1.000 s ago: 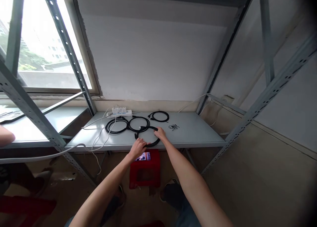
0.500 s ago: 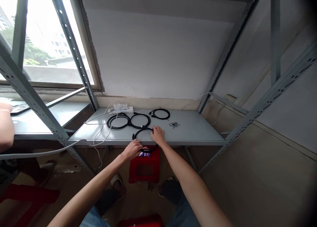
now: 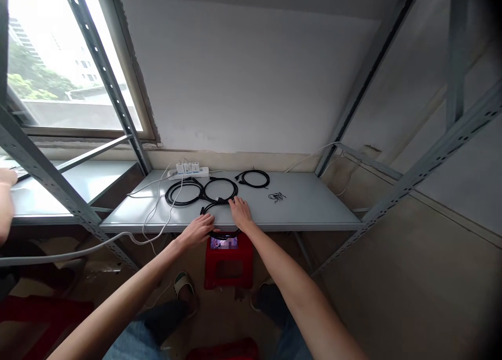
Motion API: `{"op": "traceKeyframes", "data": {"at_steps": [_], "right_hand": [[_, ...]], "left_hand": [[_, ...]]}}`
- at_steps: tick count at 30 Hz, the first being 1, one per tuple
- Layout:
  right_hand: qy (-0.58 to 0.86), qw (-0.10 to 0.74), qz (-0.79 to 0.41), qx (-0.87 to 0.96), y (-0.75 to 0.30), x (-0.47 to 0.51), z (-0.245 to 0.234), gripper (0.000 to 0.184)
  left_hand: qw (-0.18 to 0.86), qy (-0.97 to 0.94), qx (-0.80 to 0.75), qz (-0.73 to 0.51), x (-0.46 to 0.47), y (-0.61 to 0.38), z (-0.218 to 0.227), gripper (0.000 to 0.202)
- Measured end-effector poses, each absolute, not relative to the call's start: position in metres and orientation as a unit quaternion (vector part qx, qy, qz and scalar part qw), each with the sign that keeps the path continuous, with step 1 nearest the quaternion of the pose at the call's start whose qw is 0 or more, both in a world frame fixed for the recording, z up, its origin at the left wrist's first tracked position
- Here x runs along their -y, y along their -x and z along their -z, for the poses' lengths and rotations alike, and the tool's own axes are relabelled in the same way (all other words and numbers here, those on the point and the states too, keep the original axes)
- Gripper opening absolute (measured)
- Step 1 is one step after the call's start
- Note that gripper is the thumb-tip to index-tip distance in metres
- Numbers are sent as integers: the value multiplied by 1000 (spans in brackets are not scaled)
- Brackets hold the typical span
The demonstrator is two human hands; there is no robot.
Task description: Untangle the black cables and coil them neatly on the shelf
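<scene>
A coiled black cable (image 3: 212, 205) lies at the shelf's front edge, its lower loop hanging slightly past that edge. My left hand (image 3: 196, 229) grips the coil's left side, its fingers curled over the cable. On the opposite side, my right hand (image 3: 240, 212) is closed around the coil with the fingers pointing away from me. Just behind are two more black cable coils, the left one (image 3: 168, 195) and the middle one (image 3: 237, 190), side by side. The held coil's far side overlaps or touches the middle coil; which one, I cannot tell.
Farther back lie another black cable coil (image 3: 268, 179) and a small pile of short black ties (image 3: 277, 197). A white power strip (image 3: 200, 172) with plugs and white cords stands at the back left. Below is a red stool (image 3: 228, 268) with a lit phone (image 3: 224, 243). Another person's hand (image 3: 5, 203) shows far left.
Both my hands have shifted slightly left with the held coil, bringing its far side up to the middle coil. The camera view has tilted a little.
</scene>
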State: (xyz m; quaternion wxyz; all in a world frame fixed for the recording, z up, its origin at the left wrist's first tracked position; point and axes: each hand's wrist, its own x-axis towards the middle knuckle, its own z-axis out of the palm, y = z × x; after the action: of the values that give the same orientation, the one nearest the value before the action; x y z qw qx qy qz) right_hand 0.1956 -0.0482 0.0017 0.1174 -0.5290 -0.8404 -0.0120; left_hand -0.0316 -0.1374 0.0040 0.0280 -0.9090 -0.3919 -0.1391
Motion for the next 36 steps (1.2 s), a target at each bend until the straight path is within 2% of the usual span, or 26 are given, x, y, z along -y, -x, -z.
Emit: {"op": "traceKeyframes", "data": {"at_steps": [9, 18, 25, 33, 36], "right_hand": [[547, 175, -57, 817, -189, -12, 11, 63], [567, 199, -67, 797, -199, -67, 22, 68], [590, 202, -63, 779, -198, -54, 19, 65], [604, 200, -119, 762, -208, -9, 19, 76], [601, 206, -163, 755, -209, 3, 12, 72]], "left_hand": [[-44, 880, 441, 171, 88, 32, -3, 24], [-91, 869, 441, 206, 28, 28, 5, 45], [-40, 863, 470, 184, 32, 24, 7, 41], [-8, 882, 454, 125, 63, 45, 10, 77], [-15, 867, 491, 84, 65, 60, 2, 86]]}}
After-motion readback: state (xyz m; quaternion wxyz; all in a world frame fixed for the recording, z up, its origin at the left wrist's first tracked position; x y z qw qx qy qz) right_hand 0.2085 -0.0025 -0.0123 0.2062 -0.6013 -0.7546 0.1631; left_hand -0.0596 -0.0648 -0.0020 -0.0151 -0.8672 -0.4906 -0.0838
